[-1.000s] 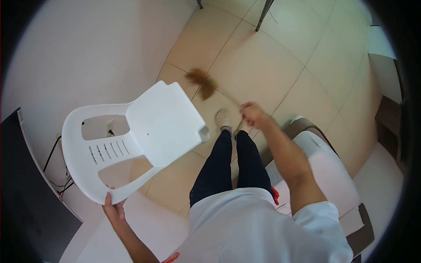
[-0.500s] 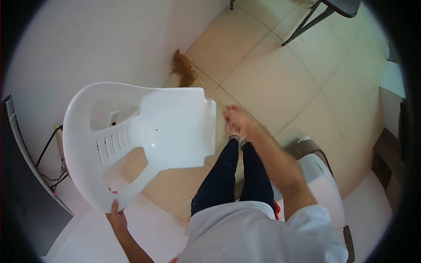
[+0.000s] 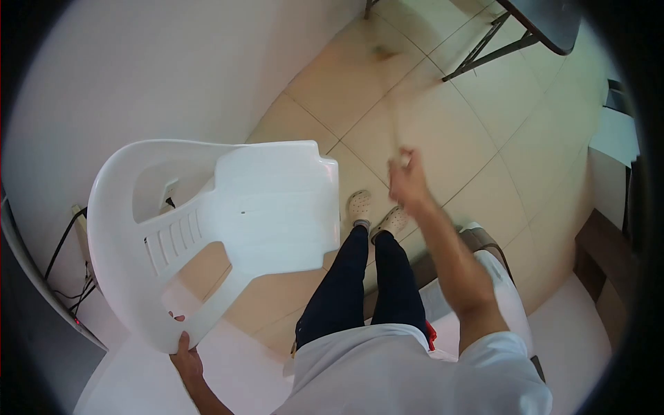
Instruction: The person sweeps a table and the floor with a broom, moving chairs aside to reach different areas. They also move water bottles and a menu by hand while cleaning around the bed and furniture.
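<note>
My left hand [image 3: 184, 353] grips the back rim of a white plastic chair [image 3: 277, 207], its thumb on the near side and fingertips showing through the armrest opening. The chair stands at the left, beside the wall. My right hand [image 3: 408, 176] is closed round the thin handle of a broom, which is smeared by motion. The broom's brown bristles [image 3: 384, 52] are blurred over the floor, beyond my right hand.
Beige floor tiles [image 3: 443, 131] lie below, with my feet in light clogs [image 3: 360, 206]. A dark folding table [image 3: 546, 24] stands at the upper right. Cables [image 3: 63, 245] and a wall socket [image 3: 169, 190] are at the left. A covered seat [image 3: 505, 294] is beside my right arm.
The broom's bristles have swung from beside the wall to farther up and right. My right hand has moved right. My left hand still holds the chair.
</note>
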Motion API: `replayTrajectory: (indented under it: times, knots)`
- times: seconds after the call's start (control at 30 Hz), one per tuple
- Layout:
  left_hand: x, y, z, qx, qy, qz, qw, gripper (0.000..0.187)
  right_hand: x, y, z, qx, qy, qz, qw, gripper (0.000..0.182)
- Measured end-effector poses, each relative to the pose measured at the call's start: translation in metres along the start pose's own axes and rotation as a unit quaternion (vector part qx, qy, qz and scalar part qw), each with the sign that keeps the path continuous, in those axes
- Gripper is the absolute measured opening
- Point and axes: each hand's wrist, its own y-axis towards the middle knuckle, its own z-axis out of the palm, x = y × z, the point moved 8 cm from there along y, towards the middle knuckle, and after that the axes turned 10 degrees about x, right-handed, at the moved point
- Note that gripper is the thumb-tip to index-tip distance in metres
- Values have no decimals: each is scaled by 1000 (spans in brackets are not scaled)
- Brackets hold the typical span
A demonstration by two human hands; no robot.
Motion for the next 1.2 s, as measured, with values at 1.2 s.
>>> replayTrajectory:
  times: [1.2]
  knots:
    - [16, 162, -88, 204, 68, 106, 971, 43, -249, -479, -3, -155, 86, 113, 978, 30]
